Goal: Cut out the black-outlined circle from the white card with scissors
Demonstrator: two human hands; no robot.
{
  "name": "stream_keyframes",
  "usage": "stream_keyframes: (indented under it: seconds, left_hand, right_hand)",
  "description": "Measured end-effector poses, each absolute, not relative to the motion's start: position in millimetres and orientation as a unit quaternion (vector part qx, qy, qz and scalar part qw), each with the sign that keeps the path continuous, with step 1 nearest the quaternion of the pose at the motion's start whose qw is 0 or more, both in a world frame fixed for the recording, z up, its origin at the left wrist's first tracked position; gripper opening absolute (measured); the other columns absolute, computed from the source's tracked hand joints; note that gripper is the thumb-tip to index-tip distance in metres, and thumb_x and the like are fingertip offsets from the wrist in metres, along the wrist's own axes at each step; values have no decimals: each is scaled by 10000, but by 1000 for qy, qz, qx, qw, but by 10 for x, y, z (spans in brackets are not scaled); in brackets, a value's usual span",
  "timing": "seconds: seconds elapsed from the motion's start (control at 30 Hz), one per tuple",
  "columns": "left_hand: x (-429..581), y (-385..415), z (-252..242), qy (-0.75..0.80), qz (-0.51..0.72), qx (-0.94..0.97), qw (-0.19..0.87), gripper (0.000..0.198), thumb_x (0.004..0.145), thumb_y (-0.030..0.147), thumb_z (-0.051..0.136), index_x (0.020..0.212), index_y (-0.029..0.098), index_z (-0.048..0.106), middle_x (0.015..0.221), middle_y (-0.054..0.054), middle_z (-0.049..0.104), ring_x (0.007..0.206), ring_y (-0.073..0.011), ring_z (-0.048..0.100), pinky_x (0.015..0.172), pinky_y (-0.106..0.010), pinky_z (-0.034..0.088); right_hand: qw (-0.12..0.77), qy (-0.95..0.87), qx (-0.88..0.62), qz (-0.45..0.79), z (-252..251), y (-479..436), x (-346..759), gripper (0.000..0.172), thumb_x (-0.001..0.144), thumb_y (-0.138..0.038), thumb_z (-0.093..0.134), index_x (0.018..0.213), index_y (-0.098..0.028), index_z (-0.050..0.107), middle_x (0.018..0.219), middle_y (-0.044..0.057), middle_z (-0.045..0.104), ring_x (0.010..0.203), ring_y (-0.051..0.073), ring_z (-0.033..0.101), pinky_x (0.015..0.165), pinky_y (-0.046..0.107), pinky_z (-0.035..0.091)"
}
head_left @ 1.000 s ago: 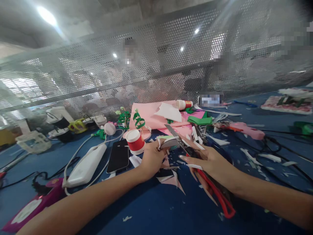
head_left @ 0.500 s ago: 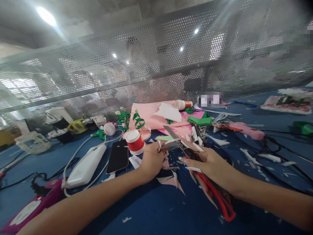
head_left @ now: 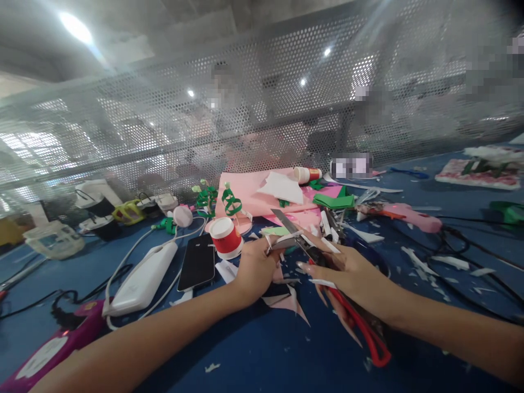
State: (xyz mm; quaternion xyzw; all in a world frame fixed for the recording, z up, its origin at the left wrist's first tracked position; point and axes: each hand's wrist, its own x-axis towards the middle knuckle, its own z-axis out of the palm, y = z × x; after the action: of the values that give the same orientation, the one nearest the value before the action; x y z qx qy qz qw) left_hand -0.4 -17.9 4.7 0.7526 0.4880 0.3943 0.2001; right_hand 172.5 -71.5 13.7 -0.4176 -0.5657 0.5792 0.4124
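My left hand (head_left: 254, 267) pinches a small piece of paper (head_left: 282, 238), white and pale green, just above the blue table (head_left: 254, 355). My right hand (head_left: 347, 270) grips red-handled scissors (head_left: 360, 327), whose grey blades (head_left: 286, 224) point up and left and bite into the paper. Paper offcuts (head_left: 286, 297) in pink, white and dark tones lie under both hands.
A red and white paper cup (head_left: 225, 237), a black phone (head_left: 198, 262) and a white power bank (head_left: 141, 281) with cables lie to the left. Pink paper sheets (head_left: 249, 196), green strips (head_left: 333, 200) and a pink glue gun (head_left: 405, 215) lie behind. A perforated metal screen (head_left: 262, 109) closes off the far side.
The scissor blades have closed slightly further on the paper and both hands have crept a little to the left. Nothing else has moved.
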Motion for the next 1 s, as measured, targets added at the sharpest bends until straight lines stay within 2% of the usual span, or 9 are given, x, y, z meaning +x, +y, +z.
stream_keyframes:
  seconds: [0.07, 0.17, 0.3, 0.4, 0.5, 0.63, 0.73, 0.87, 1.0]
  left_hand:
    - [-9, -134, 14, 503, 413, 721, 239, 126, 720, 153, 492, 708, 165, 617, 536, 41, 488, 509, -89, 445, 480, -192, 373]
    - [-11, -97, -22, 506, 439, 679, 300, 171, 708, 155, 485, 808, 177, 623, 598, 34, 532, 508, -95, 484, 467, -198, 400]
    - [-6, -160, 15, 489, 408, 738, 222, 145, 734, 156, 484, 713, 167, 628, 549, 32, 510, 532, -97, 476, 497, -200, 383]
    - [-5, -194, 46, 469, 378, 780, 169, 159, 743, 153, 493, 746, 172, 650, 622, 13, 573, 605, -107, 503, 543, -209, 383]
    - [-14, -148, 18, 488, 390, 758, 189, 149, 739, 152, 489, 718, 167, 636, 565, 25, 542, 546, -103, 493, 502, -207, 373]
    - [-20, -88, -26, 510, 423, 713, 230, 152, 733, 167, 502, 817, 171, 628, 549, 33, 543, 473, -105, 499, 453, -213, 374]
    - [-10, -129, 3, 487, 393, 760, 177, 138, 747, 173, 509, 743, 173, 647, 552, 14, 563, 534, -120, 518, 508, -227, 386]
    - [11, -193, 73, 481, 363, 792, 97, 150, 745, 171, 527, 776, 174, 674, 614, -14, 620, 574, -129, 516, 559, -245, 386]
    - [19, -167, 101, 511, 391, 753, 140, 239, 700, 164, 569, 925, 177, 649, 633, 6, 625, 531, -115, 512, 516, -227, 384]
  right_hand:
    - [409, -563, -424, 580, 152, -718, 1721, 734, 781, -325, 581, 1421, -215, 237, 472, -79, 546, 259, 91, 498, 250, 160, 410]
    - [401, -566, -426, 581, 143, -722, 1721, 763, 788, -326, 571, 1437, -229, 180, 443, -90, 538, 257, 100, 499, 248, 169, 412]
    - [408, -591, -422, 554, 90, -705, 1731, 779, 784, -315, 576, 1443, -219, 173, 431, -82, 552, 285, 109, 520, 283, 184, 437]
    - [409, -603, -418, 543, 68, -688, 1738, 777, 779, -313, 586, 1441, -208, 192, 434, -80, 551, 298, 106, 524, 305, 187, 449]
    - [404, -597, -417, 553, 73, -691, 1741, 782, 801, -322, 560, 1450, -204, 140, 425, -88, 532, 289, 110, 520, 282, 188, 433]
    - [401, -601, -410, 557, 95, -721, 1739, 758, 807, -313, 553, 1446, -212, 159, 430, -91, 520, 293, 116, 527, 275, 195, 432]
    - [396, -606, -410, 555, 107, -738, 1732, 697, 808, -306, 551, 1426, -225, 240, 456, -85, 530, 290, 107, 521, 277, 195, 436]
    - [402, -604, -413, 550, 105, -735, 1724, 660, 805, -301, 556, 1405, -208, 295, 462, -80, 525, 292, 99, 518, 285, 188, 440]
    - [415, -577, -425, 561, 105, -720, 1728, 699, 799, -316, 554, 1418, -211, 246, 447, -79, 533, 272, 107, 502, 271, 196, 444]
